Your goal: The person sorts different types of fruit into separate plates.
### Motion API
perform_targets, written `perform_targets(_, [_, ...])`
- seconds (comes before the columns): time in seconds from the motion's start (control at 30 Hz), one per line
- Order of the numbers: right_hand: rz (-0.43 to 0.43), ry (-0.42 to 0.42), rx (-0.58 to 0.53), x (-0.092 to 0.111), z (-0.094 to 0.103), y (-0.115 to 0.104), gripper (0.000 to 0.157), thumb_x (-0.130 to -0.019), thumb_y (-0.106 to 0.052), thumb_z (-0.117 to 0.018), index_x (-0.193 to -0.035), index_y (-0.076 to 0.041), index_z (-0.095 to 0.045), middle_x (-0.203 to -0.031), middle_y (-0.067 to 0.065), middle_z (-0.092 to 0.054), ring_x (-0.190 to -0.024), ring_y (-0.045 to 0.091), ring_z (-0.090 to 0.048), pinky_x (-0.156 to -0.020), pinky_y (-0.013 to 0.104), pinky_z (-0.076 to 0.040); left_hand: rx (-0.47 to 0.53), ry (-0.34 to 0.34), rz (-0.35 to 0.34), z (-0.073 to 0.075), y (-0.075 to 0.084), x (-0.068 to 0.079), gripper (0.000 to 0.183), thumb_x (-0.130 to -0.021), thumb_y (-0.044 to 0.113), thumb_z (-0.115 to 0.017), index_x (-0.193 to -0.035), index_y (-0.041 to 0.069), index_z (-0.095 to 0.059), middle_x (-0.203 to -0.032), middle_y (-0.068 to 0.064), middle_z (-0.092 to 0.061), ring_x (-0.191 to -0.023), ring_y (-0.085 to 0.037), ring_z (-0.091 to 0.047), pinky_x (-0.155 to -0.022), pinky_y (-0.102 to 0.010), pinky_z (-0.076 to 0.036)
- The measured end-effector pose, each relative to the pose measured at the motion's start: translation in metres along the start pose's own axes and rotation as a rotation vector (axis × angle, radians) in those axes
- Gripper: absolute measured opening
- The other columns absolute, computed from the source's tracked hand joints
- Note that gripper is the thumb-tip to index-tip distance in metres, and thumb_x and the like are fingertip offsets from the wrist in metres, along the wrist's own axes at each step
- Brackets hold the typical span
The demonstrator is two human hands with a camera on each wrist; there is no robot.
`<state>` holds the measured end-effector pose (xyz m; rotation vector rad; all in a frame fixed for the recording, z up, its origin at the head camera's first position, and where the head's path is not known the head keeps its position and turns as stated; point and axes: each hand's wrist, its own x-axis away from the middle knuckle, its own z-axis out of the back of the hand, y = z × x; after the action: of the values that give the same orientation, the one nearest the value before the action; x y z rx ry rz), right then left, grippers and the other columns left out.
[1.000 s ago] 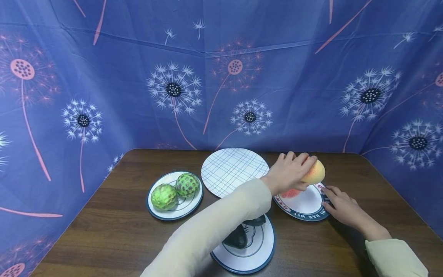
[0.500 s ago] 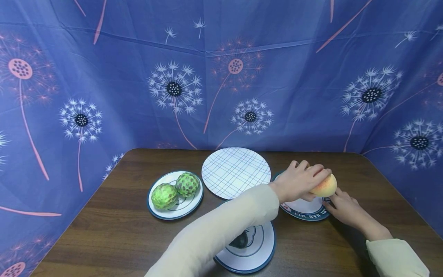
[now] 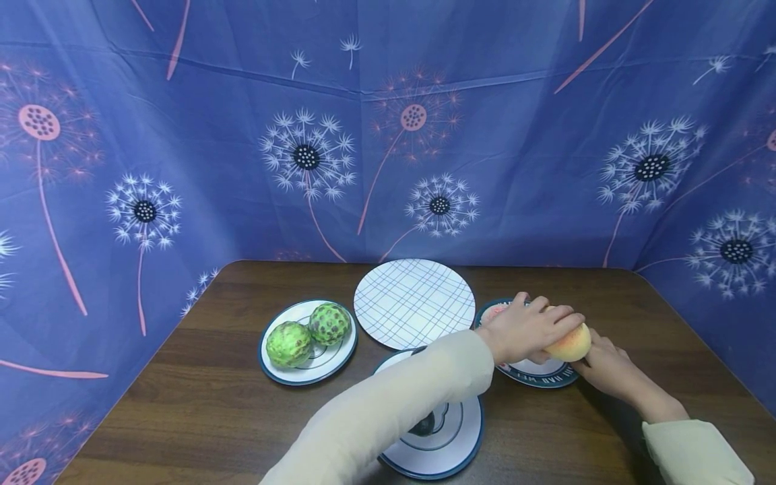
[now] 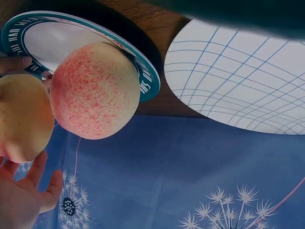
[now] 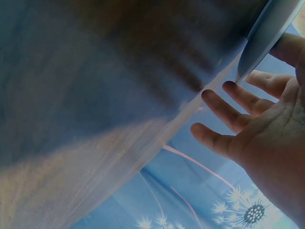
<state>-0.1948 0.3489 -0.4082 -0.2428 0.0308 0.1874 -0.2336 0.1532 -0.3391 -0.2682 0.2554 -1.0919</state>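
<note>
My left hand [image 3: 526,330] reaches across from the left and grips a yellow-orange peach [image 3: 570,342] above the right plate [image 3: 542,378]. In the left wrist view the fingers [image 4: 37,169] wrap the held peach [image 4: 24,117]. A second, pink-speckled peach [image 4: 95,90] sits on that plate right beside it; in the head view my hand mostly covers it. My right hand [image 3: 609,367] is at the plate's right edge. Seen from the right wrist, its fingers [image 5: 221,109] are fairly straight, with the thumb and fingertips at the plate's rim [image 5: 267,43].
Two green, knobbly round fruits [image 3: 288,344] lie on a left plate [image 3: 275,374]. A white round plate with blue grid lines [image 3: 414,303] is at the back. Under my left forearm stands a front plate [image 3: 430,465] with a dark fruit [image 3: 424,424], partly hidden.
My left hand has moved down and right with the peach, bringing it low over the right plate, close to the right hand. The right hand has stayed at the rim.
</note>
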Motion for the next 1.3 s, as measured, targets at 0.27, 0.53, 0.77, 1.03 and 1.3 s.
perform_targets(0.27, [-0.005,0.003,0.016,-0.001,-0.001,-0.001,0.052,-0.082,-0.015,-0.06,-0.123,0.011,-0.043,-0.122,0.036,-0.039,-0.102,0.057,-0.042,-0.074,0.071,-0.034,-0.059,-0.042,-0.022,-0.005,0.003,-0.001,0.079,-0.082,0.056,-0.055,-0.143,0.029,-0.012,-0.147,0.011,-0.022,-0.129,-0.01,-0.034,-0.101,-0.031,-0.032])
perform_targets(0.53, [-0.011,-0.005,0.011,-0.002,-0.002,0.002,0.052,-0.083,-0.015,-0.059,-0.125,0.01,-0.042,-0.124,0.035,-0.037,-0.102,0.057,-0.042,-0.073,0.071,-0.034,-0.074,-0.079,-0.032,-0.006,0.006,-0.002,0.081,-0.082,0.055,-0.055,-0.144,0.028,-0.01,-0.15,0.011,-0.019,-0.131,-0.01,-0.031,-0.103,-0.032,-0.031])
perform_targets(0.77, [0.018,0.009,0.008,-0.001,-0.002,0.005,0.046,-0.084,-0.012,-0.055,-0.123,0.01,-0.045,-0.123,0.031,-0.04,-0.101,0.055,-0.044,-0.071,0.07,-0.036,-0.079,-0.093,-0.08,-0.006,0.006,-0.002,0.075,-0.085,0.049,-0.054,-0.143,0.027,-0.011,-0.15,0.01,-0.018,-0.134,-0.011,-0.029,-0.108,-0.032,-0.028])
perform_targets(1.03, [0.034,0.011,0.002,-0.002,-0.002,0.007,0.043,-0.085,-0.01,-0.052,-0.122,0.01,-0.046,-0.123,0.031,-0.04,-0.102,0.055,-0.044,-0.07,0.07,-0.036,-0.09,-0.117,-0.113,-0.009,0.008,-0.003,0.073,-0.086,0.048,-0.053,-0.143,0.029,-0.012,-0.149,0.01,-0.019,-0.134,-0.008,-0.029,-0.111,-0.031,-0.024])
perform_targets(1.3, [0.023,-0.007,-0.006,-0.002,-0.002,0.007,0.043,-0.086,-0.011,-0.051,-0.123,0.009,-0.045,-0.125,0.031,-0.039,-0.104,0.056,-0.042,-0.071,0.071,-0.035,-0.117,-0.158,-0.119,-0.009,0.011,-0.004,0.07,-0.087,0.046,-0.053,-0.142,0.032,-0.012,-0.15,0.011,-0.017,-0.136,-0.009,-0.027,-0.113,-0.033,-0.02])
